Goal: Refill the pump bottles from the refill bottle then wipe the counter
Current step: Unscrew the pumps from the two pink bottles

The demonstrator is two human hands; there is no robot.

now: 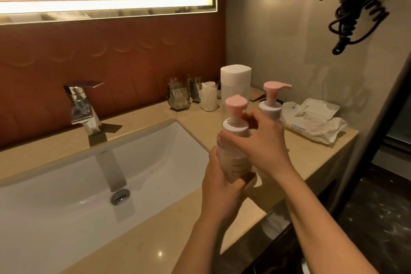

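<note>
I hold a clear pump bottle (235, 151) with a pink pump head above the counter (178, 224), right of the sink. My left hand (219, 176) wraps its lower body. My right hand (262, 140) grips the white collar under the pump head. A second pump bottle (270, 104) with a pink head stands on the counter behind. The tall white refill bottle (235, 83) with its cap on stands further back. A pack of wet wipes (311, 118) with a loose wipe lies at the right end of the counter.
A white sink (89, 184) with a chrome tap (82, 107) fills the left. Glass tumblers (179, 98) and a wrapped cup (209, 99) stand at the back wall. A coiled black hairdryer cord (355, 15) hangs on the right wall. The counter's right edge drops to a dark floor.
</note>
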